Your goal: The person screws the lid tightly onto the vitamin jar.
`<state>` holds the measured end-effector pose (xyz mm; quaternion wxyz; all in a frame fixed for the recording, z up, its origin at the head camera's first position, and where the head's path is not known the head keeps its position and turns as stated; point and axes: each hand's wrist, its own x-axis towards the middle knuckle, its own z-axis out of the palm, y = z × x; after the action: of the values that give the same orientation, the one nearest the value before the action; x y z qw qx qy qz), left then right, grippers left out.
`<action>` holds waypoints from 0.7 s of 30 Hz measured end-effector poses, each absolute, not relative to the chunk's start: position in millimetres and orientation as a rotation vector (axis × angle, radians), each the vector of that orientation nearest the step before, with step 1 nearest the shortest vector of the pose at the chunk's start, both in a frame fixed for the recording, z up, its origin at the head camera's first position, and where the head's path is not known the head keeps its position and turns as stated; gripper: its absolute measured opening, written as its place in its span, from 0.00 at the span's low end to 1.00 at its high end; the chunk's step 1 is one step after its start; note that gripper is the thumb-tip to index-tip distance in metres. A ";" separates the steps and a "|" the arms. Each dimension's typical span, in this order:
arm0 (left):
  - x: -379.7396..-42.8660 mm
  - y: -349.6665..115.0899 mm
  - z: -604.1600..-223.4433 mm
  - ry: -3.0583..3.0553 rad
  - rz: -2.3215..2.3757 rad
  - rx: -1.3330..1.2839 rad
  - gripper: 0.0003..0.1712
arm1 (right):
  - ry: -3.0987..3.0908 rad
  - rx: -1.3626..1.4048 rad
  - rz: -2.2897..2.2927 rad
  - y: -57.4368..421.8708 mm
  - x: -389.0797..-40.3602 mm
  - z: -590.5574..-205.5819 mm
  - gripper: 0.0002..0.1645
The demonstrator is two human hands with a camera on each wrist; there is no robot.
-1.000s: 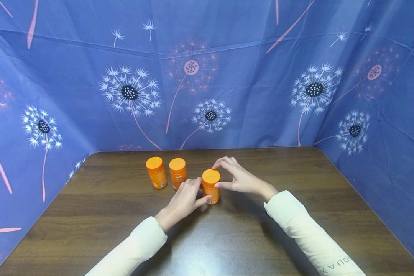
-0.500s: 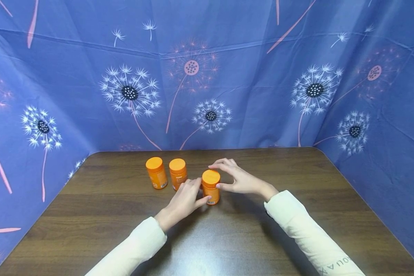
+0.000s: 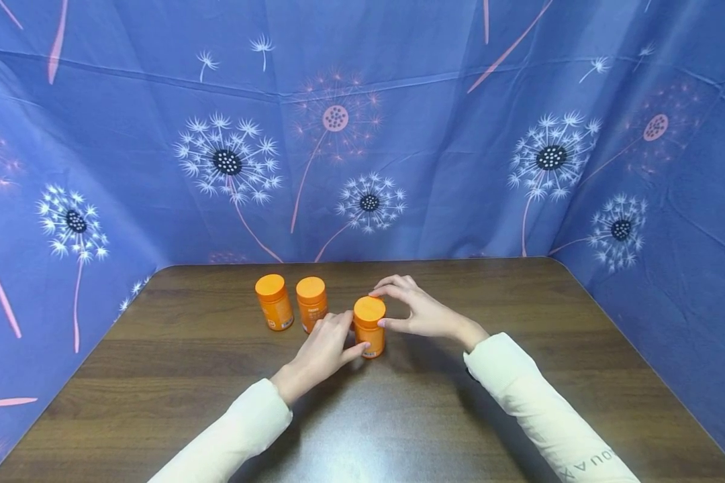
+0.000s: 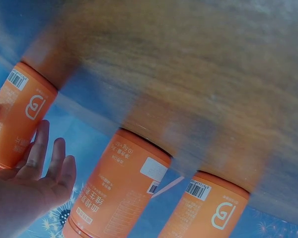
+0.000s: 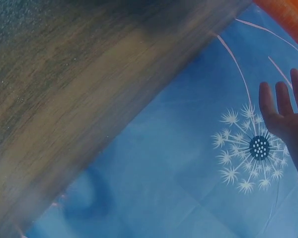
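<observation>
An orange bottle (image 3: 371, 335) with a flat orange lid (image 3: 369, 308) stands upright near the middle of the table. My left hand (image 3: 323, 345) grips its body from the left, thumb across the front. From the right, my right hand (image 3: 419, 312) holds the lid, with the thumb at its near right side and the index finger at its far edge. The left wrist view shows this bottle (image 4: 20, 114) upside down in the picture, beside the left fingers. In the right wrist view, the right hand's other fingers (image 5: 284, 99) extend away from the lid, below an orange bottle part (image 5: 290, 17).
Two similar orange bottles stand lidded to the left: one (image 3: 311, 302) just behind my left hand, another (image 3: 274, 308) farther left. The brown wooden table (image 3: 157, 376) ends at a blue dandelion-print cloth (image 3: 435, 201) at the back and sides.
The right index finger lifted outward past the lid's far edge half a second ago and is now back against it. The left hand and all bottles have stayed in place.
</observation>
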<state>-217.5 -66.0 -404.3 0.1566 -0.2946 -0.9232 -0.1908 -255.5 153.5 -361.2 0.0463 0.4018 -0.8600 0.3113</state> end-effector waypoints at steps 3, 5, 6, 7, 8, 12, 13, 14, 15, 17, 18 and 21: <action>-217.4 -65.8 -404.1 -2.626 -0.556 -0.850 0.24 | -2.580 1.201 0.936 152.0 -256.1 -363.0 0.26; -217.5 -65.8 -404.0 -2.625 -0.555 -0.850 0.24 | -2.552 1.188 0.926 150.5 -256.2 -363.8 0.26; -217.6 -65.6 -403.8 -2.627 -0.553 -0.850 0.24 | -2.542 1.184 0.917 149.7 -255.9 -364.1 0.26; -217.6 -65.6 -403.7 -2.633 -0.552 -0.847 0.24 | -2.538 1.178 0.914 149.0 -255.7 -364.3 0.27; -217.7 -65.5 -403.8 -2.638 -0.550 -0.845 0.24 | -2.539 1.170 0.912 148.5 -255.5 -364.3 0.27; -217.9 -65.4 -404.1 -2.663 -0.545 -0.829 0.24 | -2.562 1.171 0.922 148.6 -255.1 -364.5 0.29; -218.0 -65.4 -404.3 -2.669 -0.548 -0.826 0.24 | -2.572 1.178 0.932 149.4 -255.3 -364.5 0.30; -217.9 -65.4 -404.3 -2.671 -0.547 -0.824 0.24 | -2.580 1.193 0.939 150.3 -255.5 -364.4 0.31; -217.9 -65.5 -404.3 -2.670 -0.545 -0.822 0.25 | -2.585 1.210 0.943 151.2 -255.6 -364.1 0.32; -217.7 -65.6 -404.2 -2.673 -0.542 -0.820 0.25 | -2.592 1.250 0.947 153.1 -255.9 -363.4 0.33; -217.7 -65.6 -404.0 -2.674 -0.538 -0.819 0.25 | -2.595 1.272 0.945 154.0 -256.0 -362.9 0.33; -217.8 -65.7 -403.7 -2.671 -0.529 -0.822 0.26 | -2.595 1.330 0.939 155.8 -256.4 -361.5 0.32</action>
<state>-217.8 -65.7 -403.7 0.1480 -0.2859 -0.9287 -0.1840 -256.4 155.8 -361.5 0.0392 0.4338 -0.8464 0.3064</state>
